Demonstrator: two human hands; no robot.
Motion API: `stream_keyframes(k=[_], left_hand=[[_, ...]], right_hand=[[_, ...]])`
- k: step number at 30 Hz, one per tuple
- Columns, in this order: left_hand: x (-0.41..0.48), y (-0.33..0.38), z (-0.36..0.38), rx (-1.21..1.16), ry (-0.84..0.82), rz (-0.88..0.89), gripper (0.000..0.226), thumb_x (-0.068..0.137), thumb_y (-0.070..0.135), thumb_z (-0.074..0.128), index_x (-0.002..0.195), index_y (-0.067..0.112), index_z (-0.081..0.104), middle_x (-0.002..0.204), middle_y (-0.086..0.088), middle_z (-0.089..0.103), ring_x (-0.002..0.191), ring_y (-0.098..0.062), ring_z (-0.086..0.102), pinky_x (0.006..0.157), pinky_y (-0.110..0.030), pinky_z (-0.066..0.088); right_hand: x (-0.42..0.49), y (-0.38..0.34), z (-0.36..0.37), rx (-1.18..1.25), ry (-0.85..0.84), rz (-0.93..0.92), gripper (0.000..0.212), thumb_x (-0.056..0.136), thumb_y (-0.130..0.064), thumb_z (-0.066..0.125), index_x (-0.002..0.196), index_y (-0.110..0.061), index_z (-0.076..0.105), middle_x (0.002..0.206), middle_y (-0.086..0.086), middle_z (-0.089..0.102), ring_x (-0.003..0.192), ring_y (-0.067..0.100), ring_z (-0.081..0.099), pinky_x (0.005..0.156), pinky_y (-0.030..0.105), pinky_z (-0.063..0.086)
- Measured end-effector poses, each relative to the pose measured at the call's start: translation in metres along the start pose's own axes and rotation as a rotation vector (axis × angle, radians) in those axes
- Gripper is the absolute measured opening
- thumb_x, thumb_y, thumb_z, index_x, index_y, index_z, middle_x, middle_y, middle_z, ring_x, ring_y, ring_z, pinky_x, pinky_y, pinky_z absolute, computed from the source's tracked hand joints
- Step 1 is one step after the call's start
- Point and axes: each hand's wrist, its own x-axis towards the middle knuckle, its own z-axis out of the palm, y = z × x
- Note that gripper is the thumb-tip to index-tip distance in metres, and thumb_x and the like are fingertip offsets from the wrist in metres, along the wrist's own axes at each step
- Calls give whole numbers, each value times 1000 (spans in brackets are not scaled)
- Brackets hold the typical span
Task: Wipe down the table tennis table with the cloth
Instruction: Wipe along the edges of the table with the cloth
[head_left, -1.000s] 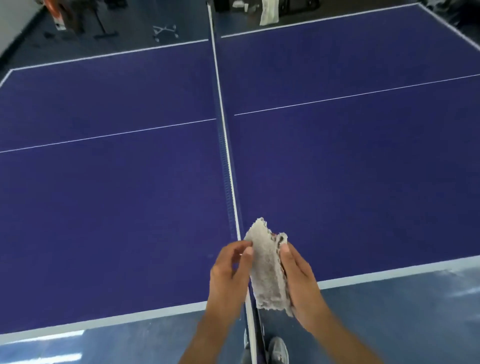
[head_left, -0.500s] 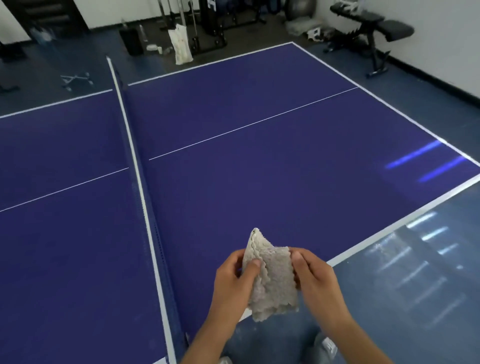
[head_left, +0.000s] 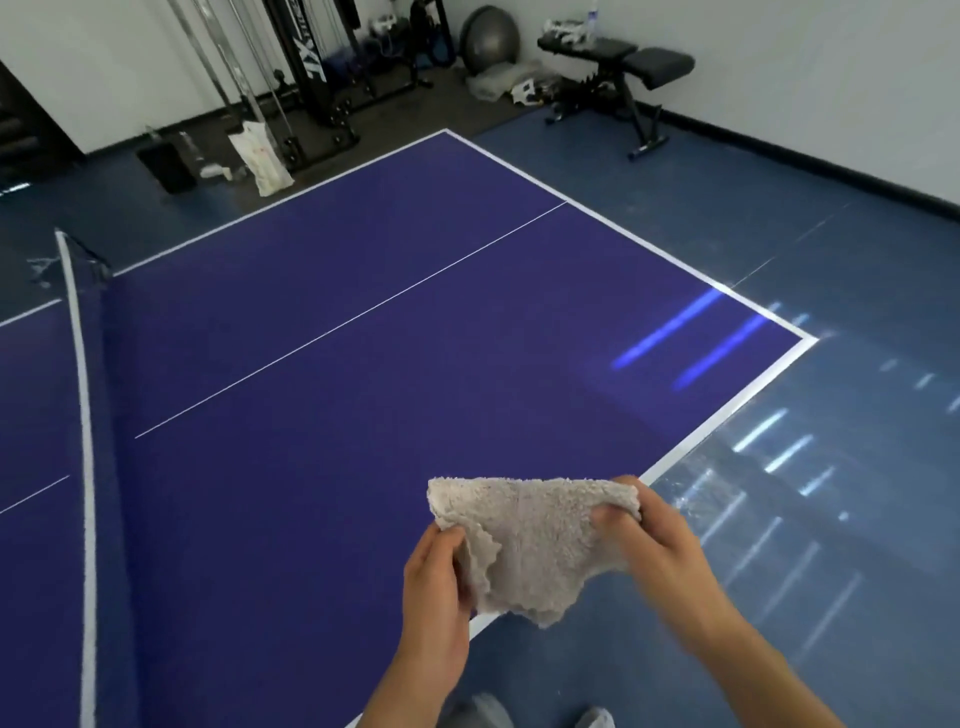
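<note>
A pale grey fluffy cloth (head_left: 535, 540) is stretched between both hands, in the air above the near side edge of the purple table tennis table (head_left: 363, 395). My left hand (head_left: 436, 577) pinches its lower left edge. My right hand (head_left: 649, 535) grips its upper right corner. The cloth hangs loose below my fingers and does not touch the table top. The net (head_left: 83, 415) runs along the left, seen end on.
Glossy blue floor (head_left: 779, 519) lies right of the table. At the far wall stand a weight bench (head_left: 623, 73), a black weight rack (head_left: 322, 78), a grey exercise ball (head_left: 488, 36) and a white bag (head_left: 262, 161). My shoes (head_left: 483, 712) show at the bottom edge.
My view has swung right, from the net to the table's right half. Both hands have pulled apart, spreading the folded cloth wider.
</note>
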Motion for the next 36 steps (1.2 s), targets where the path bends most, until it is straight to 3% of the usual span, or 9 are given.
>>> stream_keyframes(k=[3,9,13,16,19,23,25,30,36], left_hand=[[17,-3,49,109,-41,36,18,90,19,57,99,16,72,103,-11,73,89,-18,70,81,-38,58],[70,19,150,593,-469,299,77,91,34,71,153,56,31,155,41,33,144,16,28,115,-20,29],[115,39,226,779,-751,356,76,91,31,79,146,63,38,155,39,36,147,14,25,117,-14,26],[143,48,280,722,-748,345,53,88,23,82,132,46,63,146,23,53,129,6,52,112,-35,46],[166,52,328,597,-731,474,28,82,27,83,107,36,73,144,22,52,141,-2,44,109,-25,45],[201,54,392,600,-664,672,18,84,40,80,97,30,73,149,22,49,148,-2,34,104,-15,42],[218,54,421,597,-657,645,24,82,47,77,101,33,73,142,24,56,144,-1,41,104,-19,44],[255,40,481,705,-609,502,30,76,50,79,94,36,59,86,13,67,76,-1,60,68,-13,46],[307,-12,558,774,-504,371,30,88,42,70,111,53,54,113,26,67,112,2,62,90,-9,44]], right_hand=[[28,-18,-65,81,-80,49,21,90,-34,56,89,-14,55,84,-1,54,81,11,52,70,24,43],[93,-35,-153,237,-200,127,7,89,-21,60,83,-16,57,80,2,56,73,15,58,64,21,48],[141,-44,-204,222,-211,170,12,85,-22,60,81,-26,70,84,1,68,80,15,68,69,22,54],[183,-45,-252,82,-29,194,6,94,-24,67,88,-24,70,88,3,71,84,19,69,73,30,56],[215,-40,-297,-209,136,193,12,104,-28,64,109,-38,67,102,-7,75,91,18,70,81,35,56],[237,-31,-335,-347,-99,177,75,82,-82,60,150,-57,39,142,-37,52,131,6,54,99,11,43],[247,-24,-348,-307,-182,181,91,77,-82,69,155,-47,39,141,-33,57,134,2,54,105,16,44],[283,17,-383,-340,-18,116,18,92,-36,77,90,-21,67,70,-7,63,65,9,53,66,39,49],[343,84,-482,-206,192,327,28,87,-27,78,78,-15,54,61,-7,56,58,15,47,55,30,44]])
